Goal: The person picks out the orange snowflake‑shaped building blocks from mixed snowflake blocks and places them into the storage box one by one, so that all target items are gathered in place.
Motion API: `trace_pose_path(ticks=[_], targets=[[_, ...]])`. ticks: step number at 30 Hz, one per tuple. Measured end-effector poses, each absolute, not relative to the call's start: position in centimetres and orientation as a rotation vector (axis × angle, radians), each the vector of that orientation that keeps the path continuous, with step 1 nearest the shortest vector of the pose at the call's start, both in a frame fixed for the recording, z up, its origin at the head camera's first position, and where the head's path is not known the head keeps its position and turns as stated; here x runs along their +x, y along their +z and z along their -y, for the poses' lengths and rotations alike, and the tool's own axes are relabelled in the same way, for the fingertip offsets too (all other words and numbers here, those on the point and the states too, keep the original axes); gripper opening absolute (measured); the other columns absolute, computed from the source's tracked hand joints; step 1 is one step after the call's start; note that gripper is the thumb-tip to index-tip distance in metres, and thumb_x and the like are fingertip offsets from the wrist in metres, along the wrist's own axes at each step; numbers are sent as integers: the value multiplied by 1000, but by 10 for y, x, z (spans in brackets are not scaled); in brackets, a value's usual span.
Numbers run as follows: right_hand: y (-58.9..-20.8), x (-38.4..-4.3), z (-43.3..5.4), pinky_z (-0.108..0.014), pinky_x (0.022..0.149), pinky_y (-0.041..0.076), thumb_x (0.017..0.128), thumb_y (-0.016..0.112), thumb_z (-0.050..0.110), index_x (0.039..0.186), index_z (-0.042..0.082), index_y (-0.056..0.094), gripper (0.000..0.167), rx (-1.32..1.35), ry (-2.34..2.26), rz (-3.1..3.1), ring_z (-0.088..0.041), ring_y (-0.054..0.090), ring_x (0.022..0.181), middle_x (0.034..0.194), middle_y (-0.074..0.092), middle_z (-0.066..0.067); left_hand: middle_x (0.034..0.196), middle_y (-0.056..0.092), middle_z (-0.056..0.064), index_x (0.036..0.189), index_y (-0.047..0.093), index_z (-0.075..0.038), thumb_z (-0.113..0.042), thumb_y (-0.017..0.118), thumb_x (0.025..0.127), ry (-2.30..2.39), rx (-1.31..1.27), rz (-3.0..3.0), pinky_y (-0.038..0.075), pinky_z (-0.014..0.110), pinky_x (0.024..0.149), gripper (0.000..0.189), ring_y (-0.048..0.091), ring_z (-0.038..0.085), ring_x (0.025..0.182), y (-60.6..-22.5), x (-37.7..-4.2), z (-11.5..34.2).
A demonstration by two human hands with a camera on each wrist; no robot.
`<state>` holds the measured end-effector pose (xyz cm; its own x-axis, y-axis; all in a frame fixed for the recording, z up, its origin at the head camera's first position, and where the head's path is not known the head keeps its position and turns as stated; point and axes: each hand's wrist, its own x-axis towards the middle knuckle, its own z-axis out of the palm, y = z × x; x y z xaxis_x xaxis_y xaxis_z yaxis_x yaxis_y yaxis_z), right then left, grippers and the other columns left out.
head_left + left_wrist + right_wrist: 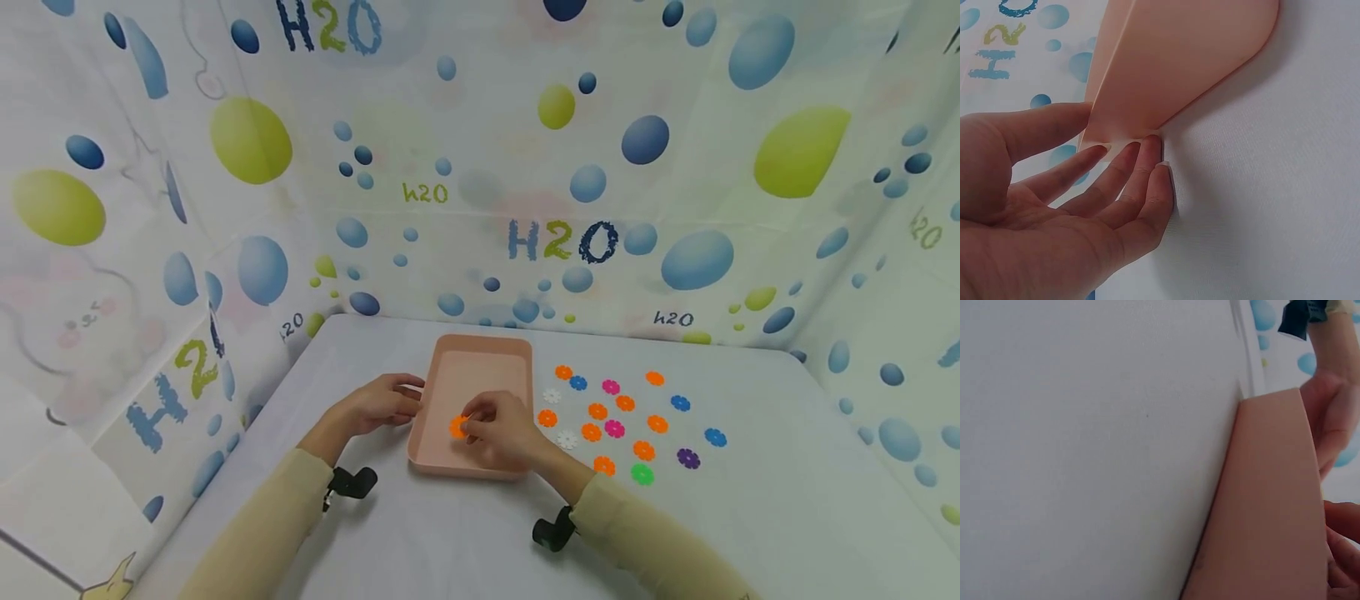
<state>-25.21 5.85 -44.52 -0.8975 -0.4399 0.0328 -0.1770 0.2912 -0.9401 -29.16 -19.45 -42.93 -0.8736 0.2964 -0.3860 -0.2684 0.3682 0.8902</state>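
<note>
A pink rectangular tray lies on the white-covered table. My right hand is over its inside, with thumb and fingertips pinching an orange flower-shaped disc above the tray floor. In the right wrist view the tray's outer wall hides most of that hand, and the disc is out of sight. My left hand rests against the tray's left side. In the left wrist view its loosely bent fingers touch the outer wall, the thumb near the rim.
Right of the tray several flower-shaped discs lie scattered, among them an orange one, a blue one, a green one and a purple one. A patterned curtain stands behind the table and at both sides.
</note>
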Motion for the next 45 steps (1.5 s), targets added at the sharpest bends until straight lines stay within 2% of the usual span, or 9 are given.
trace_pose_path(ticks=[5,12,17,25,32,37,41,45], targets=[[-451,-253,-47,-35,73,61,95,72,6,103,1,72,10,-491,-1670,-2265,-29,70,77,88,72,-12,141,54,23,149,41,2,-7,64,96,1515,26,-2138,55,32,87,58,61,21,100,-430,-293,194],[-455,-255,-34,-24,55,50,94,73,7,99,6,73,5,-413,-1574,-2299,-19,60,65,84,70,-8,140,55,22,148,43,0,-7,64,95,1518,18,-2132,55,34,91,57,61,22,100,-430,-295,193],[-455,-257,-27,-24,57,51,95,71,6,99,4,72,4,-408,-1484,-2376,-18,58,64,83,68,-6,141,54,22,149,42,1,-8,64,96,1502,23,-2141,55,35,93,58,61,23,102,-430,-296,192],[-453,-263,-19,-24,58,52,94,70,4,96,6,72,3,-407,-1371,-2462,-17,58,63,81,67,-3,142,54,23,150,41,1,-8,63,95,1495,33,-2153,55,34,90,60,61,23,103,-427,-297,192],[-454,-264,-18,-26,66,53,92,71,3,97,3,72,5,-470,-1299,-2535,-17,59,75,83,65,-2,141,54,23,149,41,2,-7,63,95,1495,32,-2156,55,33,88,59,62,23,103,-431,-299,192],[-453,-260,-20,-29,71,55,91,72,3,108,1,68,18,-477,-1261,-2557,-19,59,84,94,64,-5,141,55,23,149,41,2,-7,64,95,1497,24,-2142,55,36,91,60,62,24,103,-432,-296,192],[-449,-256,-26,-33,82,56,88,73,4,118,2,65,30,-462,-1240,-2556,-20,57,94,106,63,-7,141,55,24,149,41,2,-7,65,95,1489,17,-2149,55,38,93,61,62,25,104,-430,-294,193],[-444,-252,-38,-37,91,54,90,73,8,123,6,63,35,-505,-1182,-2576,-21,57,98,111,63,-7,142,54,24,150,40,2,-6,64,95,1479,5,-2155,55,38,93,60,62,26,106,-428,-295,193]])
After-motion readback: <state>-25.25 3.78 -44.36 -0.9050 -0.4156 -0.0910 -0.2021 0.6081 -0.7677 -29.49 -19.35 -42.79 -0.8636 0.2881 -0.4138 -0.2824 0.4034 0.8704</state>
